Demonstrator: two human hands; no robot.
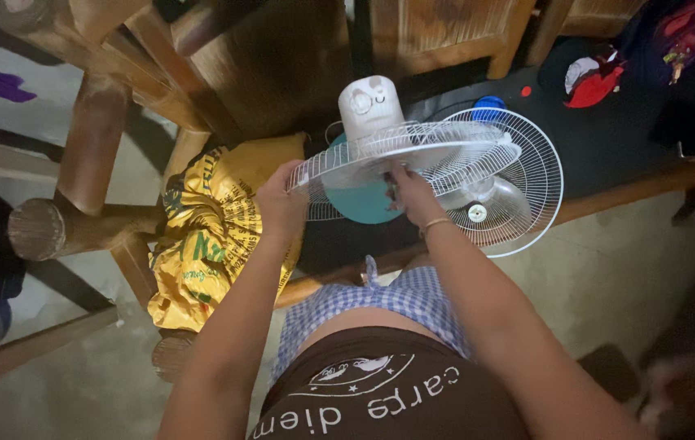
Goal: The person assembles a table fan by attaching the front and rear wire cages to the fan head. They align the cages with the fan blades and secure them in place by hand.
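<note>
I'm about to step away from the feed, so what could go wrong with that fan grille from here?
1. The left hand grips only the rim of the held grille and the right hand reaches in at its middle; the thin wires could bend or pinch fingers.
2. A second grille leans just behind, overlapping the held one; the two could snag or get knocked over.
3. The motor housing stands close behind the held grille and might be bumped.

A white wire fan grille (400, 151) is held nearly flat, tilted slightly, gripped at its near-left rim and near its middle. Under it sits the white fan motor housing (371, 104) with teal blades (361, 204). A second white grille (510, 191) lies just right on the dark bench (608, 138).
</note>
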